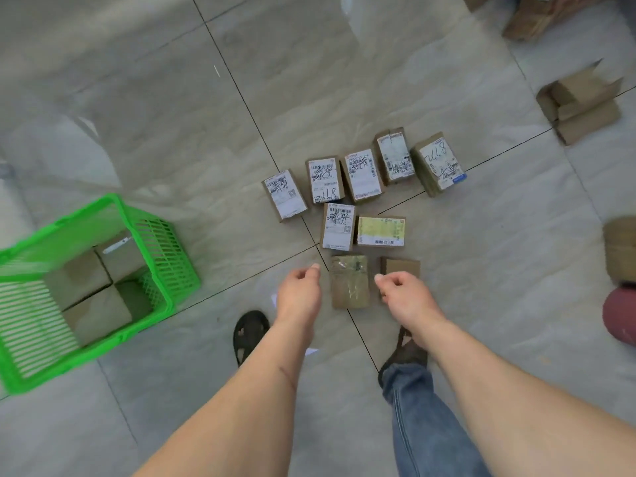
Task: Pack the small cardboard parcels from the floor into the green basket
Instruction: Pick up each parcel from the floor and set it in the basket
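Note:
Several small cardboard parcels lie on the tiled floor ahead of me, most with white shipping labels. The nearest is a plain taped parcel (350, 282), with a plain brown parcel (403, 267) to its right. A yellow-labelled parcel (380, 231) lies just beyond them. My left hand (300, 291) hovers left of the taped parcel, fingers loosely curled and holding nothing. My right hand (406, 296) hangs over the brown parcel's near edge, also loosely curled and empty. The green basket (165, 249) stands at the left with three parcels (77, 277) inside.
My two feet in dark sandals (250, 332) stand just behind the parcels. Larger cardboard boxes (581, 105) sit at the right and far right. A dark red round object (619, 316) is at the right edge. Bare tiles stretch between basket and parcels.

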